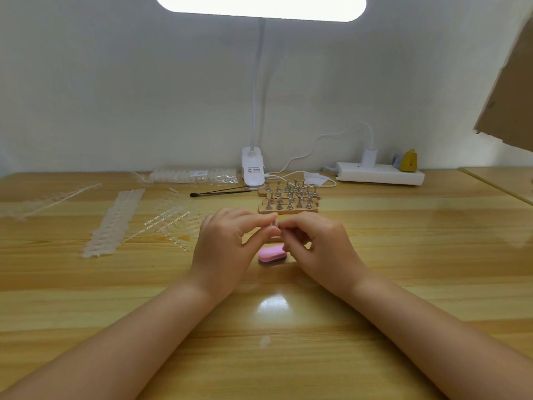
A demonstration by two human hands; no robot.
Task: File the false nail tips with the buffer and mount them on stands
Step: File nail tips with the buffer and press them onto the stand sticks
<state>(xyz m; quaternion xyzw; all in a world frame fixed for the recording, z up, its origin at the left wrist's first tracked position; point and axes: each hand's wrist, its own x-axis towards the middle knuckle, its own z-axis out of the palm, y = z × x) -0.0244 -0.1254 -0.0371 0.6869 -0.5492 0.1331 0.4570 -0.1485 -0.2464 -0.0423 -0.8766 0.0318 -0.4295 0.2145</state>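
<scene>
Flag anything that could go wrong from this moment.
1. Both hands, left hand and right hand, pinch a tiny nail tip by the fingertips above the table; it may slip and be hard to spot among the clear sprues.
2. The pink buffer lies right under the hands and could get knocked.

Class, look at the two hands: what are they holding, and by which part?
Both hands, left hand and right hand, pinch one small pale piece between their fingertips; which part cannot be told.
</scene>
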